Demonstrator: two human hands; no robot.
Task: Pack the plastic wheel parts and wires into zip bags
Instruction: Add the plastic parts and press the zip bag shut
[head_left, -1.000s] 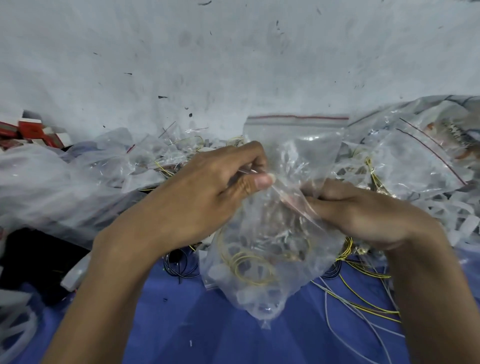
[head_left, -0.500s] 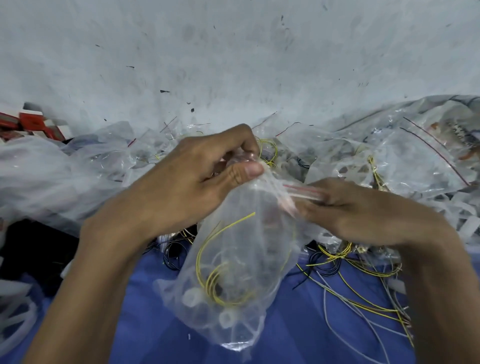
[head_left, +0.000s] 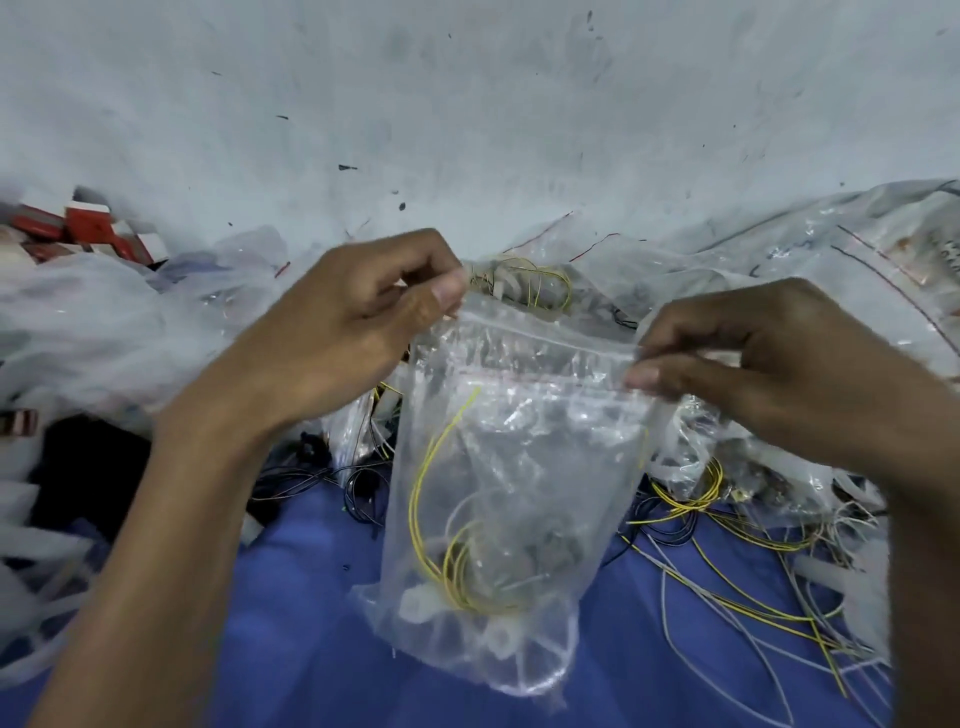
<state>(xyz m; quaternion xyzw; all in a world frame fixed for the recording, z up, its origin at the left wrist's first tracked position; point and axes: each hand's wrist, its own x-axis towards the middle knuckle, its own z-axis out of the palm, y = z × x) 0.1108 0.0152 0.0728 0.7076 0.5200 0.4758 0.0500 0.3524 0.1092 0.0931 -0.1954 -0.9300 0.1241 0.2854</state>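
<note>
Across the upper half, a pale scuffed wall (head_left: 467, 104). Below it, a blue cloth (head_left: 311, 597), heaped at left and right with clear plastic bags (head_left: 104, 322). At the far left edge, red boxes (head_left: 88, 223). Over the cloth at right, loose wires (head_left: 727, 597) in yellow, white and black.

In the middle, held up off the cloth, the zip bag (head_left: 519, 467): long axis vertical, mouth uppermost, bottom hanging toward the cloth. At its top left corner, the left hand (head_left: 337, 343), pinching the plastic between thumb and curled fingers. At its top right corner, the right hand (head_left: 769, 374), pinching likewise.

Between the two pinches, the zip strip (head_left: 545, 358), stretched taut from left to right and a little higher at the left. Neither hand nearer than the other, one at each end.

Inside, a yellow wire (head_left: 421, 493) curling down the left side into coils at the bottom, among white plastic wheel parts (head_left: 421, 605).

Strip sealed or gaping: impossible to tell. Likely step: closing the bag. Needed for that: one pinch anchoring its end, the other sliding sideways along the strip.
</note>
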